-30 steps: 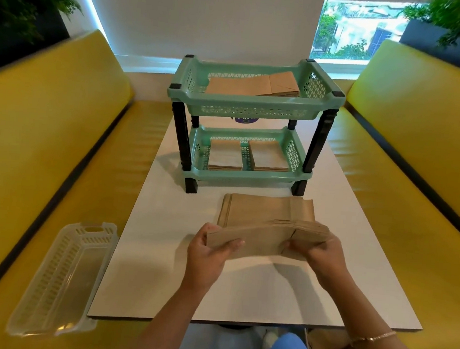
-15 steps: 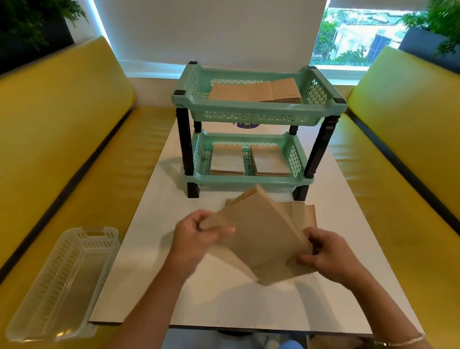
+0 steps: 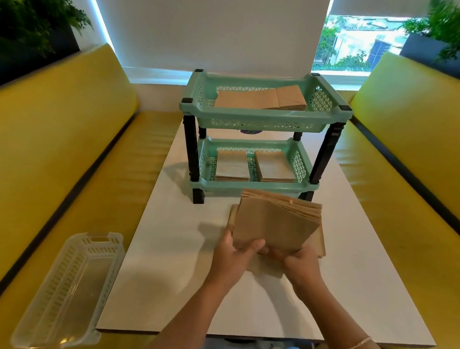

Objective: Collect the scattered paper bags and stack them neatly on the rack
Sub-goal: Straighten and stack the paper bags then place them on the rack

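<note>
A stack of brown paper bags (image 3: 274, 227) is held above the white table (image 3: 176, 280), just in front of the green two-tier rack (image 3: 255, 118), with its far end tilted upward. Its near left corner is gripped by the left hand (image 3: 237, 253), the thumb curled over the top sheet. Its near right edge is gripped from below by the right hand (image 3: 300, 262), fingers curled under the bags. More flat bags (image 3: 318, 243) are seen on the table beneath the held stack. On the rack's upper tier a pile of bags (image 3: 260, 101) is laid flat; on the lower tier two smaller piles (image 3: 232, 166) are set side by side. A clear plastic basket (image 3: 68, 291) is seen on the yellow bench (image 3: 45, 159) at the near left.
</note>
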Demonstrator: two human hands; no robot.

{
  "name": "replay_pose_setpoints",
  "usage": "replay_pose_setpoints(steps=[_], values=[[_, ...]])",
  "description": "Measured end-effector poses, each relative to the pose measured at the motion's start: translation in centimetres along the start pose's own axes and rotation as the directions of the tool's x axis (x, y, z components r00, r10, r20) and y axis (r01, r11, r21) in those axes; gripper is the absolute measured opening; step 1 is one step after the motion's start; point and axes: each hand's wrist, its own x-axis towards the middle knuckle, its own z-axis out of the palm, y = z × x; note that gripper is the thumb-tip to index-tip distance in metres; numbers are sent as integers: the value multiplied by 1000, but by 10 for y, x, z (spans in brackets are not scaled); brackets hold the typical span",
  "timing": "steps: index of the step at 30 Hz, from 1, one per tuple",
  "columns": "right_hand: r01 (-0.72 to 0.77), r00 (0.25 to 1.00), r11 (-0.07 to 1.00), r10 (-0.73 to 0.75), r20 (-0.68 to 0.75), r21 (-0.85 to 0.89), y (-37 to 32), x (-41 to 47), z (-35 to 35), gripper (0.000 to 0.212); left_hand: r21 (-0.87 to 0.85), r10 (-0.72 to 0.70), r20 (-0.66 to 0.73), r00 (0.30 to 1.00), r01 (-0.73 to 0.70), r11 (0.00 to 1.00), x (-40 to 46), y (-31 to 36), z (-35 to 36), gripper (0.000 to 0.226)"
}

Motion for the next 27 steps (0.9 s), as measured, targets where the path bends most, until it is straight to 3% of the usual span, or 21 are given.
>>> replay_pose_setpoints(steps=[3,5,10,13,16,18,22,24,27], values=[[0,1000,999,0,3,-38,6,2,2,38,26,-6,14,1000,6,1000,0,-7,-4,80],[-14,1000,993,16,18,-118,17,1,3,42,116,-45,34,998,41,992,0,-18,-7,86],[-45,999,976,45,-6,-211,28,4,1,33,287,-17,160,987,-30,957,1,-21,-16,57],[-37,999,998,38,15,-45,10,6,-4,39,344,-64,193,979,-7,939,3,-3,-32,46],[7,997,990,3,-76,137,-16,13,-26,39,458,-46,166,985,-36,888,7,30,-61,40],[17,998,986,-6,-65,164,-21,14,-41,37,366,-2,128,992,-45,929,8,46,-79,37],[-55,997,989,62,-46,135,-5,1,-45,27,-57,14,-27,1000,-16,998,3,44,-80,40],[-73,994,989,83,-68,132,4,-4,-38,22,-137,4,-63,998,-13,991,-1,31,-68,39],[-60,993,991,72,-99,123,10,-4,-33,30,-189,26,-71,997,-39,981,-4,19,-54,40]])
